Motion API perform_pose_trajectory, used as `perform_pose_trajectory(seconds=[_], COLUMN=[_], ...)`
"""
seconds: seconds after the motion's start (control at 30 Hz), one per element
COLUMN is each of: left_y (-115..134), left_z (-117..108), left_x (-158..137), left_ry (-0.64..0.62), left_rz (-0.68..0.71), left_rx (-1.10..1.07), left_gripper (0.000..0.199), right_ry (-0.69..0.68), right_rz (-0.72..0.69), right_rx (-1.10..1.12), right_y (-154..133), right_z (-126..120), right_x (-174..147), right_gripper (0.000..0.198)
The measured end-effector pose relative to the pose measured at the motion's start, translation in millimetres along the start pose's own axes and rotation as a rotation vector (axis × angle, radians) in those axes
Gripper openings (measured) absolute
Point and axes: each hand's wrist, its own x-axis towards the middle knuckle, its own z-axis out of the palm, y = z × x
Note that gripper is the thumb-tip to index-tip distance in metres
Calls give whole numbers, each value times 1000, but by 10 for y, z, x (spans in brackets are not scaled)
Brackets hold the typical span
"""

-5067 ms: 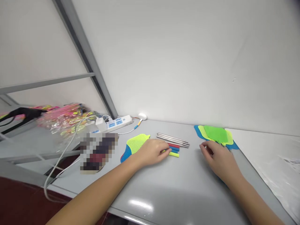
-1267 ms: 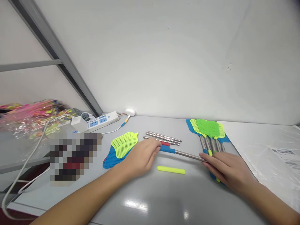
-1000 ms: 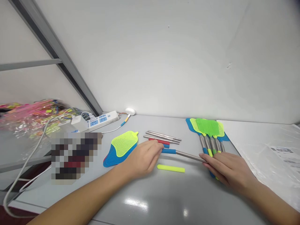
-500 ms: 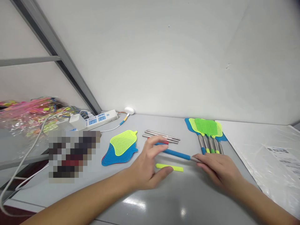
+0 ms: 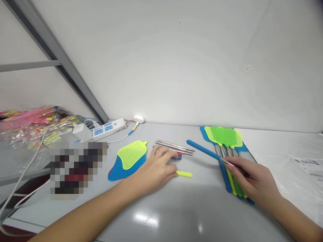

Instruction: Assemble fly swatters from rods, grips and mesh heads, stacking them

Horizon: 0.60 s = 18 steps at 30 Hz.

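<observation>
Head: blue-handled rod (image 5: 208,152) in right hand (image 5: 257,178), pointing leftward.

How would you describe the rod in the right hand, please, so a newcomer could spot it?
Find the grey table, then the right hand by the fanned swatters. The metal rod it grips wears a blue sleeve, unlike the silver rods lying nearby.

And it's bright polished metal on the loose rods (image 5: 174,145), smooth matt plastic, by the look of it, on the blue grip (image 5: 203,150), while the yellow swatter head (image 5: 131,153) shows perforated plastic; glossy tabletop (image 5: 191,205) flashing back light, crinkled clear-plastic bags (image 5: 32,129) glinting, smooth white plastic on the power strip (image 5: 116,125)
</observation>
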Motion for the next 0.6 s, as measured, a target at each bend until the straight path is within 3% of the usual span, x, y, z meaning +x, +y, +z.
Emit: perform_pose_trajectory(seconds=[0.17, 0.33, 0.6], left_y=[-251, -335, -162], left_z=[-35, -6, -51], left_x=[-13, -10, 21], left_ry=[37, 81, 107], left_rz=[-94, -120, -149], left_rx=[148, 162, -150], left_gripper=[18, 12, 36], right_ry=[-49, -73, -170], right_rz=[-61, -70, -138], right_rx=[33, 71, 86], right_y=[19, 15, -14], right_z=[5, 11, 2], right_x=[-20, -23, -6], right_gripper=[17, 18, 18])
